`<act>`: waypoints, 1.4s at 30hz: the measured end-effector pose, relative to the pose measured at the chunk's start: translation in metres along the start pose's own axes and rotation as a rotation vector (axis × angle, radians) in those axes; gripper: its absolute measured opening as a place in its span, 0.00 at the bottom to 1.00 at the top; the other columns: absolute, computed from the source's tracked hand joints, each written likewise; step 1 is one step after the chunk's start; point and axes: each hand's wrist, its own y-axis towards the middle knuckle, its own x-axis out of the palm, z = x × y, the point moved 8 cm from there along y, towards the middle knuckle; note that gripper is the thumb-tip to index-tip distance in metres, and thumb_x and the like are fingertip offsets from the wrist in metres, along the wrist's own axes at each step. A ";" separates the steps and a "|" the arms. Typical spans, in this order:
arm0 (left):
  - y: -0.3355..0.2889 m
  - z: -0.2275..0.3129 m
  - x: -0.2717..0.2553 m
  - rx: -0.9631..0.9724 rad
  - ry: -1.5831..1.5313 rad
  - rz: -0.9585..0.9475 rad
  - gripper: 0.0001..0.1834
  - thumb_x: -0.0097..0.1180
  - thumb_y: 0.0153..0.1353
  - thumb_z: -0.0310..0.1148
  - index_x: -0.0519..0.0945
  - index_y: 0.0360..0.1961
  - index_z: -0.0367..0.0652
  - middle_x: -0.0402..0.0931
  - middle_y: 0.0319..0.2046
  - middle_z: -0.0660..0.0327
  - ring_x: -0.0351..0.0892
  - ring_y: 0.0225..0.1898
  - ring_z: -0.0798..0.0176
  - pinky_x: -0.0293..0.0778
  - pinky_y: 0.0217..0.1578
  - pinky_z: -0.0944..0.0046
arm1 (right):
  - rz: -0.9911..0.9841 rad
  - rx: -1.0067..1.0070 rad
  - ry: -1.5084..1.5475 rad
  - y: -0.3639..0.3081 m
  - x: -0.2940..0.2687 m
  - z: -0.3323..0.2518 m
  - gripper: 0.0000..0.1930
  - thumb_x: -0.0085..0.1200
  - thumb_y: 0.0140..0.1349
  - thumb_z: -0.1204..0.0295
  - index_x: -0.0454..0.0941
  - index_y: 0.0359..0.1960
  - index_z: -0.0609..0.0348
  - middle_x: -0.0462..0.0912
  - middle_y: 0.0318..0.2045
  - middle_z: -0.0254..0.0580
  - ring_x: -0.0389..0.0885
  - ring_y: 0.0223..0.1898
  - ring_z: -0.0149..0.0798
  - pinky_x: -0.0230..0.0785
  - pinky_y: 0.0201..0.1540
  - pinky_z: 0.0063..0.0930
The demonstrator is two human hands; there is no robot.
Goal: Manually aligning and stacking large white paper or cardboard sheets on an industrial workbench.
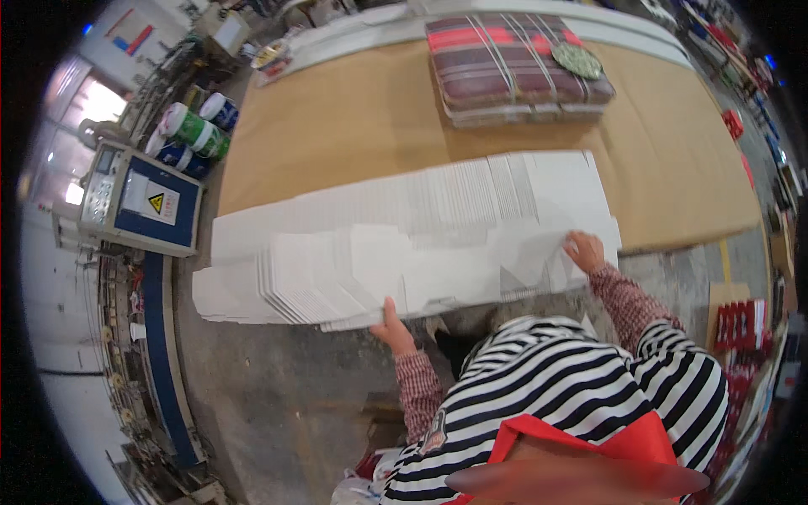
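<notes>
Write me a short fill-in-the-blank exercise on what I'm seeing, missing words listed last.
1. The left hand is at the near edge of the ____ cardboard sheets.
2. The right hand is near the ____ end of the spread of sheets.
3. The buckets stand to the ____ of the table.
4. The warning triangle on the machine is mostly ____.

Missing words: white; right; left; yellow.

The sheets (463, 252) look like smooth, matt card; the table covering (337, 126), matt paper; the buckets (186, 126), glossy plastic.
</notes>
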 end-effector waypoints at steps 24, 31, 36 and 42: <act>0.043 -0.048 -0.043 -0.192 0.003 0.177 0.25 0.56 0.52 0.28 0.65 0.51 0.31 0.67 0.49 0.56 0.67 0.47 0.62 0.64 0.48 0.64 | 0.017 -0.029 0.046 0.010 -0.015 0.006 0.08 0.51 0.49 0.66 0.71 0.25 0.56 0.76 0.23 0.44 0.75 0.28 0.48 0.66 0.30 0.39; 0.049 -0.070 -0.061 -0.405 -0.286 0.030 0.22 0.53 0.55 0.28 0.66 0.49 0.29 0.68 0.47 0.57 0.69 0.44 0.63 0.66 0.45 0.63 | -0.091 0.044 0.033 -0.005 -0.010 0.006 0.07 0.51 0.49 0.67 0.73 0.25 0.56 0.77 0.23 0.43 0.76 0.27 0.48 0.66 0.29 0.39; 0.033 -0.015 -0.024 -0.049 0.040 0.068 0.21 0.54 0.54 0.28 0.68 0.47 0.28 0.69 0.46 0.57 0.70 0.43 0.62 0.66 0.45 0.64 | 0.015 0.085 -0.063 -0.009 -0.002 0.044 0.05 0.49 0.50 0.67 0.74 0.25 0.53 0.76 0.20 0.45 0.75 0.25 0.49 0.66 0.26 0.39; 0.057 -0.052 -0.043 -0.275 -0.218 -0.016 0.23 0.53 0.56 0.31 0.65 0.51 0.30 0.65 0.50 0.54 0.66 0.46 0.64 0.63 0.46 0.65 | -0.056 0.061 0.002 0.007 -0.011 0.044 0.10 0.49 0.54 0.65 0.77 0.31 0.56 0.79 0.29 0.44 0.77 0.31 0.47 0.68 0.34 0.37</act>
